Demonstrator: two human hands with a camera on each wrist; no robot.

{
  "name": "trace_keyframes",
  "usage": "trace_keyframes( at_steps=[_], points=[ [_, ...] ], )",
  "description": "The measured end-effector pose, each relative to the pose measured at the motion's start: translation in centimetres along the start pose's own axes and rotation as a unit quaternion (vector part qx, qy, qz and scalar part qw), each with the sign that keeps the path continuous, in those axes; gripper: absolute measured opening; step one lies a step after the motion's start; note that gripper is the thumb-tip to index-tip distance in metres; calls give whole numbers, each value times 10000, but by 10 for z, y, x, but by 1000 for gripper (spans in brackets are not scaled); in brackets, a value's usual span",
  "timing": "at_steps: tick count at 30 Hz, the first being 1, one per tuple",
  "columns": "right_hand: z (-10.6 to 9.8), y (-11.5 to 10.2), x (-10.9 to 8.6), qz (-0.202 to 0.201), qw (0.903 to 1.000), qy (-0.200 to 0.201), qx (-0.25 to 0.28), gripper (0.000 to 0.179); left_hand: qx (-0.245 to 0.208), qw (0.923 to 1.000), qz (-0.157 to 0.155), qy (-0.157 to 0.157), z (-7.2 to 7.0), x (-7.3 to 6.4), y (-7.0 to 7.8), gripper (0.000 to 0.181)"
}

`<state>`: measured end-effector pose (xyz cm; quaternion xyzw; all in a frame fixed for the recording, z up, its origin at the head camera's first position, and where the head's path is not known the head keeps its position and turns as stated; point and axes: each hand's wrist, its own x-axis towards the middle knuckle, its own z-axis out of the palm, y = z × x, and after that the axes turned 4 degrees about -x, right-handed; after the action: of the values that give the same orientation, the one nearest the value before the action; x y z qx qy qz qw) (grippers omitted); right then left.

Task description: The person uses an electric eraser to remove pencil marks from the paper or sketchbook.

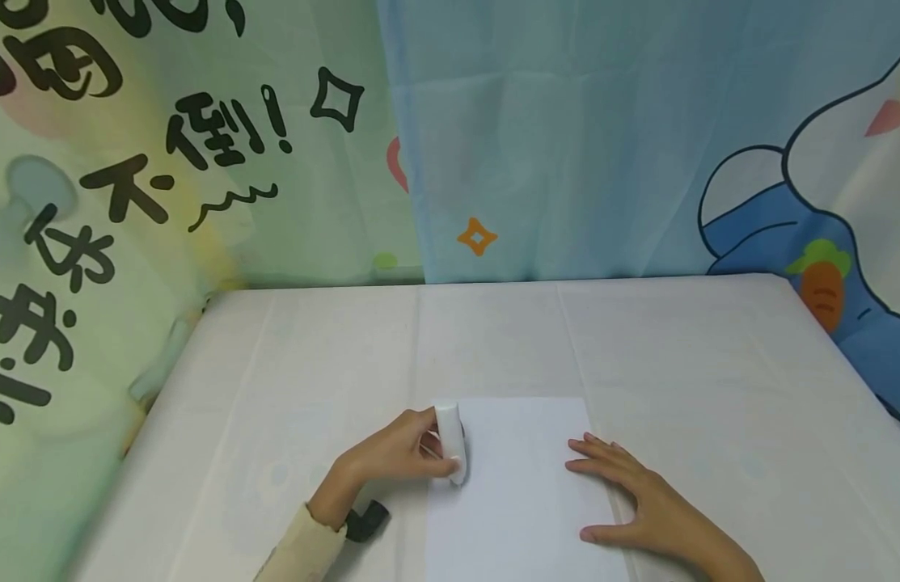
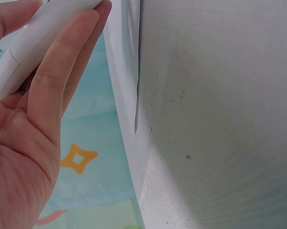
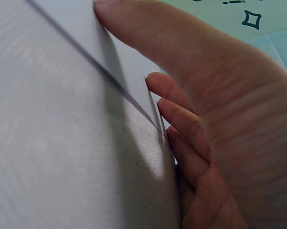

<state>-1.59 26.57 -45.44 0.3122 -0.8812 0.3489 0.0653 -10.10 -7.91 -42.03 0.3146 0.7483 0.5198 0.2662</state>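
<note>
A sheet of white paper [image 1: 522, 517] lies flat on the white-covered table. My left hand [image 1: 406, 449] grips a smooth, white, elongated object [image 1: 450, 440] with rounded ends over the paper's upper left part. In the left wrist view, the thumb and fingers pinch this white object [image 2: 26, 50] from both sides, and a thin seam runs across it; I cannot tell its exact kind. My right hand [image 1: 639, 501] is at the paper's right edge, fingers spread and thumb apart. The right wrist view shows its fingertips [image 3: 157, 86] right at the paper's edge.
The table [image 1: 333, 347] has a white cloth with fold lines. A black strap or mount [image 1: 367, 521] sits at the left wrist. Behind the table hangs a printed curtain [image 1: 602, 162], and a green one with black lettering [image 1: 311, 202] hangs at the left.
</note>
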Motion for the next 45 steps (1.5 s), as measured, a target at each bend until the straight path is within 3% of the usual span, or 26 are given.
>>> trace_keyframes(
  at_steps=[30,45],
  points=[
    [0,2,-2,-34,10000,6,14,70,157,9994,49,-297,4,1,4,32],
    [1,4,-2,-77,10000,17,6,70,90,9999,89,-80,1,-1,2,27]
  ],
)
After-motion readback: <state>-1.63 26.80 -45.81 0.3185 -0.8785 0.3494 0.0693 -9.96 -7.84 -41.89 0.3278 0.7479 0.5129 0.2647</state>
